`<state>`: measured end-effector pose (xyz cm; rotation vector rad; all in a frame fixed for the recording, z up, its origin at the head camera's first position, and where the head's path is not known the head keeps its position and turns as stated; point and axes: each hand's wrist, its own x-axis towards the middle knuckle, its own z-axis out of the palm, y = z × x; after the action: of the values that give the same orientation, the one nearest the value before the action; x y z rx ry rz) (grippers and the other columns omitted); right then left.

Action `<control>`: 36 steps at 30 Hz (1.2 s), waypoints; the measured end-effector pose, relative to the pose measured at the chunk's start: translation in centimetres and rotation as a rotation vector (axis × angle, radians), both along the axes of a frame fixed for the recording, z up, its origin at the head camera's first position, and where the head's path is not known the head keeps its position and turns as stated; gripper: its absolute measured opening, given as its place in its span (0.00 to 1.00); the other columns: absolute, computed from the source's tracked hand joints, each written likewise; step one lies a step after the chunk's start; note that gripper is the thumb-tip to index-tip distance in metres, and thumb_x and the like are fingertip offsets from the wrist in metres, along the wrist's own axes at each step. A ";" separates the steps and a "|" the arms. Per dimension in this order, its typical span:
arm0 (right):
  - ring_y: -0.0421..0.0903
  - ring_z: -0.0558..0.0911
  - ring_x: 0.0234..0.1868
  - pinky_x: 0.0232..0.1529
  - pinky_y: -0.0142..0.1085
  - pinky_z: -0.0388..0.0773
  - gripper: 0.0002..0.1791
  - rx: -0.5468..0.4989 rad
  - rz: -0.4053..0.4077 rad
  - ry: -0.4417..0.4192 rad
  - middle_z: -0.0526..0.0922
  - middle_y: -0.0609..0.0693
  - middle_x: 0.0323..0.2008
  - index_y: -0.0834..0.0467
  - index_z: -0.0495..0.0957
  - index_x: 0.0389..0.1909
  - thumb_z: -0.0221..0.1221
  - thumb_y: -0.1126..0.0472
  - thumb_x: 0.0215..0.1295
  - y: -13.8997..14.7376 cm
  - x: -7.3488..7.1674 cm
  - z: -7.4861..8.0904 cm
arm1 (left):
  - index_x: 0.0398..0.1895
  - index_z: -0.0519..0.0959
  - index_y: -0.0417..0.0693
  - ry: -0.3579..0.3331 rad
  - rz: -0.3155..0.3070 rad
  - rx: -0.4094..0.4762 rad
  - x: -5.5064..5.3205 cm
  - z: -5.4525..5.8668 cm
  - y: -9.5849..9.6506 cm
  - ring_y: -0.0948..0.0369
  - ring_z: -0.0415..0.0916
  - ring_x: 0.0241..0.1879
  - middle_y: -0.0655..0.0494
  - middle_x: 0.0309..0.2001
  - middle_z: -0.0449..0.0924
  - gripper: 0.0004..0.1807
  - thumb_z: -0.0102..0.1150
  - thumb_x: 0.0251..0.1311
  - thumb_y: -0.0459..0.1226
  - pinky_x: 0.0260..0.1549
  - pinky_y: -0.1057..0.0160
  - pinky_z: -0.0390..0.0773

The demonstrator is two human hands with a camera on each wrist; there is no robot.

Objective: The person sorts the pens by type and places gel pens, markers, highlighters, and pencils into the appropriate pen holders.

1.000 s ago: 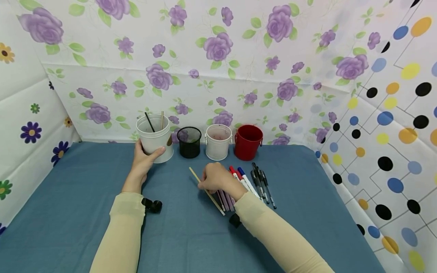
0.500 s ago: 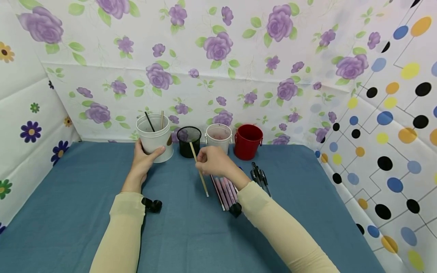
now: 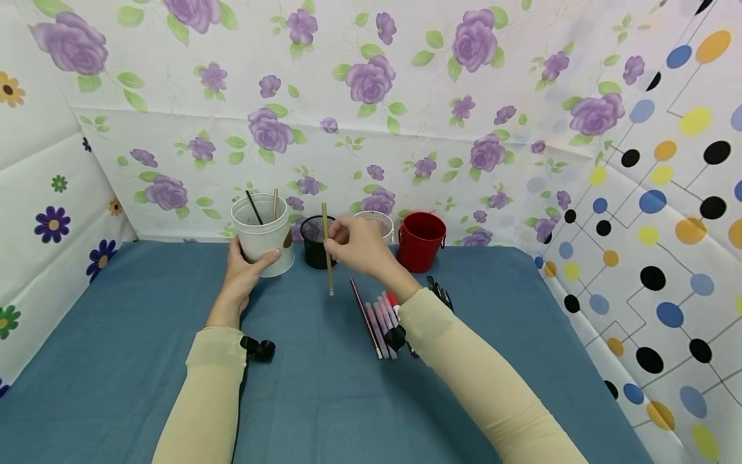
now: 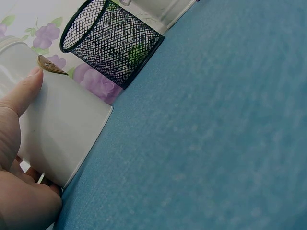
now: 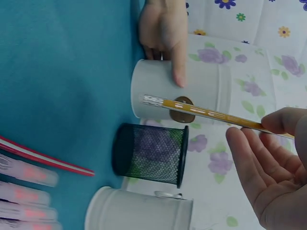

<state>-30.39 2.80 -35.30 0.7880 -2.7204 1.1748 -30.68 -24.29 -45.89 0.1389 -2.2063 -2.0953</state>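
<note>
At the left hand (image 3: 245, 274): one bucket (image 3: 261, 248), two sticks (image 3: 254, 207) inside. Between the hands: one mesh cup (image 3: 315, 252). In the right hand (image 3: 359, 245): one yellow pencil (image 3: 330, 274). Behind it: one white pail (image 5: 139, 211); to its right, one red pail (image 3: 422, 248). Nearer than it: one red pencil (image 3: 365, 316), at least four pink pens (image 5: 24, 194), at least one red cap (image 3: 392, 298); black pens (image 3: 438, 290), too hidden to count.

along the tabletop's (image 3: 313, 399) back edge, left to right, we see a bucket (image 3: 261, 238) with two sticks (image 3: 254, 207) inside, a mesh cup (image 3: 315, 251) and two pails (image 3: 422, 243); markers (image 3: 375, 332) lie before the pails, pens (image 3: 440, 292) right of them, a held pencil (image 3: 330, 278) before the mesh cup.
</note>
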 end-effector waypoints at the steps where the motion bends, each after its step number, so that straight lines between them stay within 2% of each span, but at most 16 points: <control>1: 0.40 0.85 0.27 0.35 0.35 0.82 0.03 -0.013 -0.002 0.011 0.88 0.46 0.30 0.55 0.82 0.40 0.63 0.59 0.73 -0.1 -0.1 0.2 | 0.87 0.35 0.53 -0.002 -0.001 0.000 0.0 0.0 0.0 0.44 0.45 0.82 0.43 0.85 0.41 0.61 0.72 0.67 0.42 0.79 0.41 0.52; 7: 0.41 0.85 0.27 0.34 0.35 0.83 0.04 -0.074 -0.005 0.051 0.88 0.48 0.30 0.56 0.82 0.41 0.63 0.59 0.74 -0.6 -0.7 1.6 | 0.88 0.34 0.53 -0.005 -0.003 0.000 0.1 0.1 0.1 0.44 0.45 0.82 0.43 0.85 0.41 0.61 0.72 0.67 0.41 0.79 0.41 0.52; 14: 0.42 0.85 0.30 0.36 0.35 0.83 0.04 -0.102 -0.037 0.057 0.89 0.48 0.33 0.55 0.83 0.41 0.63 0.58 0.74 -1.2 -1.0 3.1 | 0.88 0.34 0.54 -0.006 -0.002 -0.004 0.0 0.0 0.1 0.44 0.45 0.82 0.43 0.85 0.41 0.61 0.72 0.67 0.43 0.79 0.41 0.52; 19: 0.40 0.85 0.34 0.36 0.35 0.82 0.05 -0.124 -0.060 0.092 0.89 0.46 0.35 0.54 0.82 0.42 0.64 0.57 0.75 -1.8 -1.2 3.9 | 0.88 0.35 0.54 -0.002 -0.001 -0.005 0.0 0.0 0.1 0.43 0.45 0.82 0.43 0.85 0.41 0.61 0.72 0.67 0.43 0.79 0.41 0.53; 25: 0.39 0.85 0.31 0.33 0.36 0.82 0.03 -0.190 -0.066 0.126 0.89 0.46 0.33 0.54 0.81 0.40 0.64 0.58 0.75 -2.4 -1.5 4.6 | 0.88 0.34 0.54 -0.007 0.005 -0.008 -0.2 -0.2 0.1 0.43 0.45 0.82 0.43 0.85 0.41 0.62 0.73 0.67 0.43 0.79 0.41 0.52; 36: 0.38 0.87 0.32 0.33 0.32 0.83 0.04 -0.241 -0.101 0.156 0.89 0.47 0.34 0.55 0.82 0.43 0.63 0.58 0.76 -3.7 -2.1 5.9 | 0.87 0.34 0.54 -0.013 -0.001 -0.010 0.0 0.0 0.1 0.43 0.45 0.82 0.43 0.85 0.40 0.61 0.72 0.67 0.44 0.79 0.41 0.52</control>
<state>-32.47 -0.89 -29.36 0.6708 -2.4059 1.3263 -30.69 -24.23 -45.85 0.1512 -2.2241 -2.0902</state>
